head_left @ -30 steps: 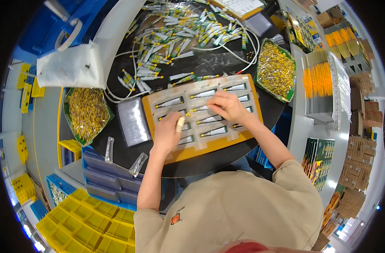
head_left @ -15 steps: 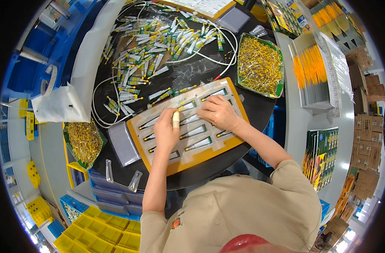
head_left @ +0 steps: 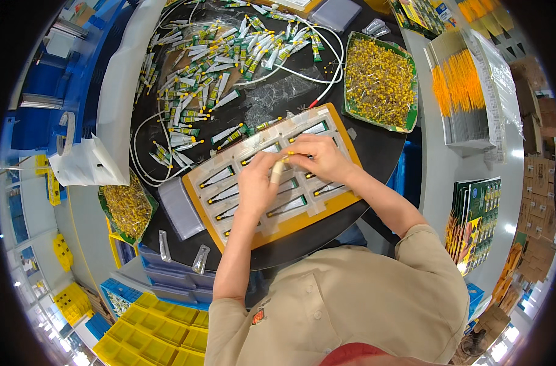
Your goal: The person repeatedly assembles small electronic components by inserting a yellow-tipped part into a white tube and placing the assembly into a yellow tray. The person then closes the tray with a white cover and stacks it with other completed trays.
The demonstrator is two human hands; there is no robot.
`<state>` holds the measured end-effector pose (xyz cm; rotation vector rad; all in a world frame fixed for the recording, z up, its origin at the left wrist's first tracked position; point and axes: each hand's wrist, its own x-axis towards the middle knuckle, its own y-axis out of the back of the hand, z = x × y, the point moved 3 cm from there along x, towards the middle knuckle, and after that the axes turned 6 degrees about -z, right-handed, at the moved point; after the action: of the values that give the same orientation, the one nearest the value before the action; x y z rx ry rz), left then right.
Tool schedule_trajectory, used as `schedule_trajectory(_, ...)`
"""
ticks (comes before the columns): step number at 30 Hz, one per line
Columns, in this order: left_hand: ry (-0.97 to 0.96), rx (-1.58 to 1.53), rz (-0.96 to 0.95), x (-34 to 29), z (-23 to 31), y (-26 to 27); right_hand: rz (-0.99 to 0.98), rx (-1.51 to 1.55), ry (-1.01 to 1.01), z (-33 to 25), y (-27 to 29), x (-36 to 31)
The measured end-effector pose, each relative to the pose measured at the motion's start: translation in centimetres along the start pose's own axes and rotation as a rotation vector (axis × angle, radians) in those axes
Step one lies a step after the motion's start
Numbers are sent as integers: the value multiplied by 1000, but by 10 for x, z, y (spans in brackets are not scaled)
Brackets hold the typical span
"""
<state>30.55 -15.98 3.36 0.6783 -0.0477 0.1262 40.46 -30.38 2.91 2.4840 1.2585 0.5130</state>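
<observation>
My left hand, with a pale finger cot on one finger, and my right hand meet above the middle of an orange-rimmed tray. Their fingertips pinch together around small yellow caps; which hand holds which cannot be made out. Small tubes, such as a white-and-green tube with a black tip, lie in the tray's slots. My hands hide the slots at its centre. Beyond the tray, a heap of green-and-white tubes with yellow ends covers the black table.
A green box of yellow caps stands to the right, and another box of caps to the left. A white cable loops around the heap. Clear plastic sheets lie left of the tray. Card packs stand at far right.
My right hand has moved left and my left hand slightly right, so their fingertips now meet. Yellow caps are now between the fingertips. The view has shifted slightly.
</observation>
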Motion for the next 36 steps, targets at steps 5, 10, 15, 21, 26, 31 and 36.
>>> schedule_trajectory(5,87,11,-137,-12,-2,-8,-218,-41,-56,6,1,-8)
schedule_trajectory(10,150,41,20,-39,-18,17,-99,-249,182,16,23,-4)
schedule_trajectory(15,237,19,100,-60,-39,45,28,-598,271,42,55,3)
schedule_trajectory(21,153,31,87,-58,-20,18,128,-676,245,38,56,-18)
schedule_trajectory(26,-18,77,-40,-40,3,-7,156,-718,325,26,48,-45)
schedule_trajectory(31,52,173,-60,-26,0,-8,116,-661,286,21,49,-71)
schedule_trajectory(36,52,176,-69,-41,5,-2,158,-597,232,-11,34,-79)
